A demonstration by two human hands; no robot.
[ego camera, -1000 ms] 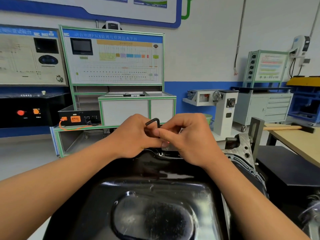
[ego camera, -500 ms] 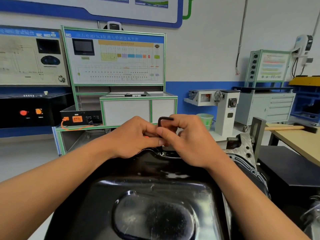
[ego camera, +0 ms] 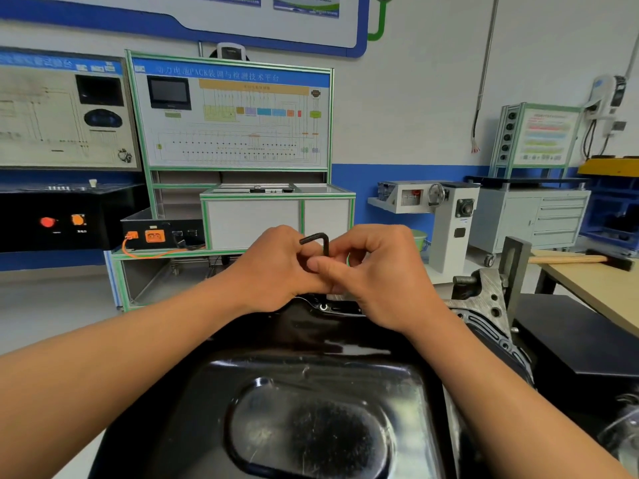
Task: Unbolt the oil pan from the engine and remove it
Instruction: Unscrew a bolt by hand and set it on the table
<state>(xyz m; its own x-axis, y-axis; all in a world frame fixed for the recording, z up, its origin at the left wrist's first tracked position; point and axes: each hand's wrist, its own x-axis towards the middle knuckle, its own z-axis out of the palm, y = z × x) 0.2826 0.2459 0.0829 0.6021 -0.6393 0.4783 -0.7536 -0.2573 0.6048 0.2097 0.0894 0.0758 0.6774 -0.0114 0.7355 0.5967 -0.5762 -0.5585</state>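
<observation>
The black oil pan (ego camera: 311,409) fills the lower middle of the head view, bottom up, on the engine block (ego camera: 484,299). At its far flange a bolt hole (ego camera: 323,307) shows. Both hands meet above that flange. My left hand (ego camera: 276,271) and my right hand (ego camera: 377,274) both pinch the upright shaft of a black hex key (ego camera: 320,242). Its short arm points left above my fingers. The key's lower tip is hidden behind my fingers.
A grey stand bracket (ego camera: 515,267) rises right of the engine. A wooden table (ego camera: 594,288) with a hammer (ego camera: 587,260) is at the far right. Green-framed training benches (ego camera: 242,167) and a grey cabinet (ego camera: 532,216) stand behind.
The hex key's short arm has swung round: it pointed right half a second ago and points left now. Both hands stay at the far flange.
</observation>
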